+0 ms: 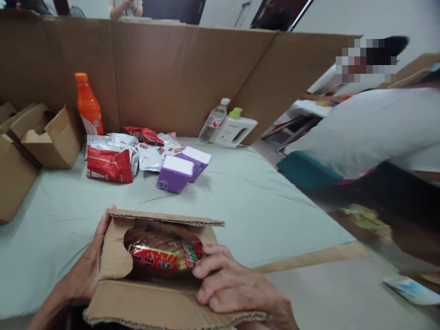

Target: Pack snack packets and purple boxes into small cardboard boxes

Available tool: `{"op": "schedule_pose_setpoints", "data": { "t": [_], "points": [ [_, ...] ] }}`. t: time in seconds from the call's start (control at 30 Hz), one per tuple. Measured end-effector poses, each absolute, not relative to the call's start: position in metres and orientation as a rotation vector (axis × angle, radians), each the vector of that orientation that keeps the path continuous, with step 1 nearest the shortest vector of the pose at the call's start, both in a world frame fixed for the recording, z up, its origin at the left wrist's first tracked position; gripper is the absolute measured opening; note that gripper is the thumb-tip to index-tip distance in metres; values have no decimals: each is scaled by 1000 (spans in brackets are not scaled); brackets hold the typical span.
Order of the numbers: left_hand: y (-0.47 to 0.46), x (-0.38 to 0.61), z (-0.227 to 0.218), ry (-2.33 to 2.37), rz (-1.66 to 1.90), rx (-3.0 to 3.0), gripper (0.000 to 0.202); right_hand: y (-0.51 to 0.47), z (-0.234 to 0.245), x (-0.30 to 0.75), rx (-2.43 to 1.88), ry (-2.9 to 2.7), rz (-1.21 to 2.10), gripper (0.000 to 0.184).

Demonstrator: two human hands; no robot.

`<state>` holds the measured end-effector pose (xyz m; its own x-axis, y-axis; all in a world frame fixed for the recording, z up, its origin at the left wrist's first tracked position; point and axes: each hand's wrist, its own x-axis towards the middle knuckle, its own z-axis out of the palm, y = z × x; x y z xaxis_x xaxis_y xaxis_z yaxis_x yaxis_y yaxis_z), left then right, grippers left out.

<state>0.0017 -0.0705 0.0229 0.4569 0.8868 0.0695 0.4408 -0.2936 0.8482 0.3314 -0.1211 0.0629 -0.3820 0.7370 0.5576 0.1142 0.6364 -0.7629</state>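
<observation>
An open cardboard box (147, 298) is held low in front of me, its long flaps folded outward. Inside lies a clear-wrapped snack package (154, 259) with brown contents and a red and gold label. My left hand (85, 266) grips the box's left side, its thumb reaching up by the far corner; most of its fingers are hidden. Curled over the right end is my right hand (233, 284), fingertips at the opening beside the package's red end. Whether those fingertips touch the package I cannot tell.
On the green cloth (268, 206) stand two purple-and-white packs (175, 174), red and silver pouches (110, 165), an orange bottle (89, 105), a clear bottle (213, 121) and a white jug (235, 130). Cardboard boxes (55, 140) are left; a cardboard wall (192, 78) rises behind. A person (364, 123) is right.
</observation>
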Motion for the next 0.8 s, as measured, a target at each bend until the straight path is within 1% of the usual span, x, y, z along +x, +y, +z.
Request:
{"op": "schedule_pose_setpoints", "data": {
  "t": [0.07,0.17,0.2,0.23,0.3,0.4,0.47,0.53,0.57,0.6,0.67,0.73,0.8],
  "points": [
    [-70,-4,22,1120,689,1880,120,-116,68,335,-661,-1900,898,24],
    [-68,-7,19,1112,733,1892,112,-110,84,347,-655,-1882,1027,41],
    [-68,-7,18,1099,753,1898,110,-108,91,350,-698,-1870,1006,41],
    [-67,-6,17,1081,767,1900,109,-105,98,351,-778,-1876,932,37],
    [-67,-4,17,1052,781,1893,109,-100,110,348,-1001,-1970,668,30],
    [-69,-3,19,1046,762,1853,113,-86,123,331,-1205,-2255,315,31],
    [-71,-3,20,1049,734,1836,119,-73,127,316,-1249,-2462,243,33],
    [-72,-3,20,1047,707,1830,125,-61,129,301,-1318,-2623,239,35],
    [-72,-4,20,1043,698,1826,129,-56,128,294,-1361,-2692,252,33],
    [-72,-4,20,1033,689,1816,132,-51,127,287,-1391,-2761,272,25],
    [-72,-4,19,1002,678,1780,137,-45,123,278,-1397,-2884,311,3],
    [-71,-4,15,972,670,1757,137,-43,119,273,-1344,-2946,334,17],
    [-70,-4,9,968,682,1781,137,-45,115,275,-1299,-2916,375,23]
  ]
}}
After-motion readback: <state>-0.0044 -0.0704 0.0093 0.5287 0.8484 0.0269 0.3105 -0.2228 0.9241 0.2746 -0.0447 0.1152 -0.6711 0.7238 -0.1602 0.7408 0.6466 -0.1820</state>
